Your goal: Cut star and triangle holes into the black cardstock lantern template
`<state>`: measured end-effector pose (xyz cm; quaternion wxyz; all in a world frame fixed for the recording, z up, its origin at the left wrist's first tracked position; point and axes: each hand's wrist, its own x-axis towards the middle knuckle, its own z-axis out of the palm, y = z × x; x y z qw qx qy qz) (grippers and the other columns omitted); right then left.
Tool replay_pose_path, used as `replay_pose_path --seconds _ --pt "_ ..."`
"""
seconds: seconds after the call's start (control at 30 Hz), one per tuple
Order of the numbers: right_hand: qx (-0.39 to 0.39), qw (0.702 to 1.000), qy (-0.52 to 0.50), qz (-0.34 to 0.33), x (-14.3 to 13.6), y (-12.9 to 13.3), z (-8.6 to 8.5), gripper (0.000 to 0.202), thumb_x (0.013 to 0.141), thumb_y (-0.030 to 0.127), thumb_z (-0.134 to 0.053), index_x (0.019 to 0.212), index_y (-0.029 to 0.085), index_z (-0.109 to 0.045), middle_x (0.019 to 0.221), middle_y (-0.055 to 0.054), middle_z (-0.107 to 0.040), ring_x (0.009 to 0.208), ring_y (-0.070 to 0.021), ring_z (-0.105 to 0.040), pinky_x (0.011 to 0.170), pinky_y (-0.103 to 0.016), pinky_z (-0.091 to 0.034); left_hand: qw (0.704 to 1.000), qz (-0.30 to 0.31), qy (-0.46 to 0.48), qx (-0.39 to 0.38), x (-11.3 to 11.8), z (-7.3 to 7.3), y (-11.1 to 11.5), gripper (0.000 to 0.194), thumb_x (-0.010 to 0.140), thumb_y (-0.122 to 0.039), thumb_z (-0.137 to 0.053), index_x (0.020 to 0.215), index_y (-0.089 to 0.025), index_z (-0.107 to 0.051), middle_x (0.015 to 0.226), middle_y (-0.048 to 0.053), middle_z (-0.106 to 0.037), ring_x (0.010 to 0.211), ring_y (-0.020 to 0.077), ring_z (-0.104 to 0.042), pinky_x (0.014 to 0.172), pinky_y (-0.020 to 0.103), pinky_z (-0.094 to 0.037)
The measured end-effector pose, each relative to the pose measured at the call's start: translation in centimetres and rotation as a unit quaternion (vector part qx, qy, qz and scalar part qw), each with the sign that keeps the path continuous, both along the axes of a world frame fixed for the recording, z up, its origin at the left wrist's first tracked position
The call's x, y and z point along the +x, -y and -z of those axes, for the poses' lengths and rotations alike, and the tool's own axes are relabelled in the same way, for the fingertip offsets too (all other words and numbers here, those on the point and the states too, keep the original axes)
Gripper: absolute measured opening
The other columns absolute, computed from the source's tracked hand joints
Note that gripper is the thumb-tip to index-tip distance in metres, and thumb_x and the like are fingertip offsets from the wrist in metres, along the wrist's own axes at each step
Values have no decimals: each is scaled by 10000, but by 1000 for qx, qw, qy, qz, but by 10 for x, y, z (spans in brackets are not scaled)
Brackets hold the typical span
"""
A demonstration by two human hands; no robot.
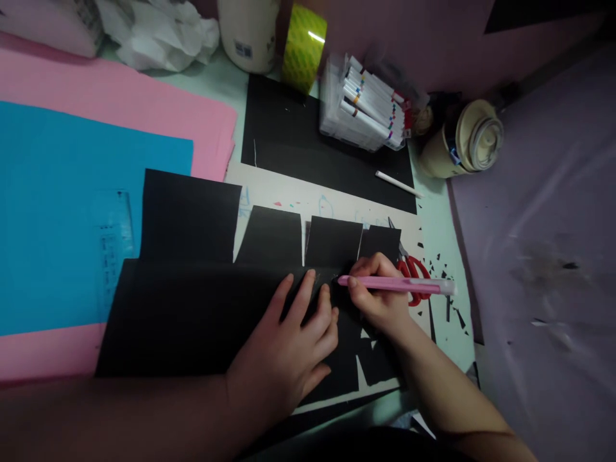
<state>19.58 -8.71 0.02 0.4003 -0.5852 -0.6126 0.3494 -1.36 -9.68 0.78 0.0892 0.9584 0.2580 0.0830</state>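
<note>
A large sheet of black paper point(178, 301) lies in front of me, with slits and wedge-shaped gaps cutting its far edge into flaps. My left hand point(293, 346) rests palm down on it, fingers spread. In a writing grip, my right hand point(385, 301) holds a slim pink pen point(389, 283). Its tip points left and meets the paper close to my left fingertips, where faint marks show. Partly behind my right hand are red-handled scissors point(414, 273), with their blades toward the flaps. More notches show along the near edge of the paper.
Blue point(62, 160) and pink sheets point(206, 122) lie at left, with a clear ruler point(113, 237) on the blue one. Behind are another black sheet point(289, 141), yellow tape point(304, 48), a marker box point(337, 122) and a lidded cup point(445, 157). Black scraps point(462, 317) litter the right.
</note>
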Motion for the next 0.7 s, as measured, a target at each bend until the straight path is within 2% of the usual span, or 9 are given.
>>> replay_pose_path --seconds 0.33,0.47,0.6,0.7 --pt "39 999 6 -10 -1 -4 -2 211 833 205 -647 737 228 -461 695 31 -571 614 -126 -539 572 -269 -424 1000 6 0 6 0 1 2 615 867 -595 -588 1310 -168 -595 1444 173 -518 1387 471 -364 1109 620 -289" --pt "39 999 10 11 1 -3 0 206 823 209 -653 726 224 -472 686 31 -562 630 -133 -538 589 -273 -425 1000 7 -5 6 -2 -1 2 607 875 -586 -580 1312 -165 -590 1445 170 -517 1388 472 -364 1112 619 -294" --pt "34 998 -34 40 4 -3 4 181 840 234 -634 735 221 -487 693 31 -556 634 -134 -542 606 -281 -435 1000 7 -15 5 -2 -3 3 600 887 -576 -565 1323 -165 -583 1455 177 -504 1386 486 -358 1111 627 -293" --pt "32 998 -40 36 4 -5 4 183 823 231 -641 729 223 -485 689 34 -574 623 -131 -546 593 -274 -428 1000 9 -20 12 -1 -2 4 603 895 -560 -560 1336 -150 -571 1464 197 -485 1391 507 -335 1111 643 -280"
